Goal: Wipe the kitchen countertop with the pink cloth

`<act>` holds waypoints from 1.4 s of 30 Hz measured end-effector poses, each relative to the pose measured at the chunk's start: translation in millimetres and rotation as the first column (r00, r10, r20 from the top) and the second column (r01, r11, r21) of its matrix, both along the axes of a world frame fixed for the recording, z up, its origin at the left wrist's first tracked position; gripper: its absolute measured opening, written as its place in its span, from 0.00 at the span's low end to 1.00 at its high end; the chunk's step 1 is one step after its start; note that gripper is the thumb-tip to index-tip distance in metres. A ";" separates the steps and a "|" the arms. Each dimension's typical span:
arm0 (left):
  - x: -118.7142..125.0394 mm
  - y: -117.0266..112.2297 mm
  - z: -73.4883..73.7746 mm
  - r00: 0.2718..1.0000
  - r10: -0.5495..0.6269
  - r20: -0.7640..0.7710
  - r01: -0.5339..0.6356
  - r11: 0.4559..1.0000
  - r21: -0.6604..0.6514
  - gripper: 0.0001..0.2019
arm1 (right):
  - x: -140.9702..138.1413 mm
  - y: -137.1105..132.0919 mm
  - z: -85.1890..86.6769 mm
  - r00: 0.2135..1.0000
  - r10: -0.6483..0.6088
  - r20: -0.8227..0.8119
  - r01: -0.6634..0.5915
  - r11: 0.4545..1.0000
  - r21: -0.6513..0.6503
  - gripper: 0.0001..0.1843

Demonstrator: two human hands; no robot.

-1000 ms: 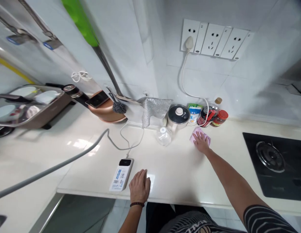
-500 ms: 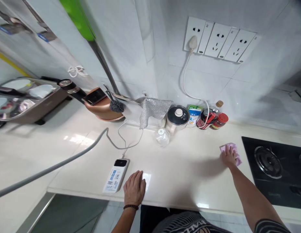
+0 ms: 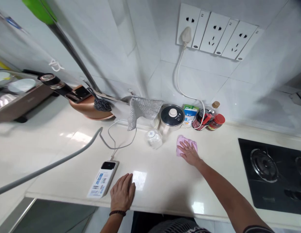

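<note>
My right hand [image 3: 188, 152] presses a pink cleaning cloth [image 3: 180, 140] against the cream countertop [image 3: 162, 174], fingers spread over it. The cloth lies in front of a small electric pot [image 3: 172, 116] with a dark glass lid. Left of the cloth stands a clear plastic container [image 3: 154, 138]. Near the counter's front edge my left hand [image 3: 122, 191] rests palm down with nothing in it, its fingers stretched out. A white power bank [image 3: 101, 181] with a dark display lies just left of that hand, plugged to a cable.
A black gas hob [image 3: 274, 174] is set in on the right. Along the wall stand a red-lidded jar [image 3: 216, 122], seasoning packets [image 3: 190, 116], a silvery mesh cloth [image 3: 145, 110] and a copper-coloured bowl [image 3: 92, 108]. A thick grey cable [image 3: 48, 168] crosses the left side.
My right hand has slid the pink cloth leftward, from beside the hob to in front of the pot. My left hand stays on the counter. The view has shifted slightly right.
</note>
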State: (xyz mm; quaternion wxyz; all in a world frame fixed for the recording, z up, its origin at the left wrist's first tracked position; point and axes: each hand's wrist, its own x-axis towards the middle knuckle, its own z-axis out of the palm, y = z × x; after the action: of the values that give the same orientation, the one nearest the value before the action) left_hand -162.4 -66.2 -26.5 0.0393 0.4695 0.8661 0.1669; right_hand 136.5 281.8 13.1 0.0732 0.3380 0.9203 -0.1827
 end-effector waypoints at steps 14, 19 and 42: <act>2.7 2.1 6.3 1.000 0.007 -0.009 -0.008 0.999 -0.042 0.25 | 244.4 84.4 18.2 0.453 -0.884 0.119 0.878 0.465 0.115 0.37; 4.2 3.8 6.6 0.999 0.023 0.025 -0.022 0.999 -0.032 0.26 | 231.3 59.4 16.8 0.362 -0.926 0.101 0.918 0.374 0.135 0.37; 8.7 16.5 24.2 0.994 0.045 0.098 -0.038 0.997 -0.067 0.27 | 195.6 -81.8 5.5 0.764 -0.638 0.100 0.626 0.769 0.129 0.34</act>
State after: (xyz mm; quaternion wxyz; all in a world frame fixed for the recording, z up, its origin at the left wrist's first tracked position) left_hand -153.7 -49.7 -2.3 0.0944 0.4410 0.8776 0.1627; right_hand 332.1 200.0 18.6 0.0560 0.6429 0.7524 -0.1322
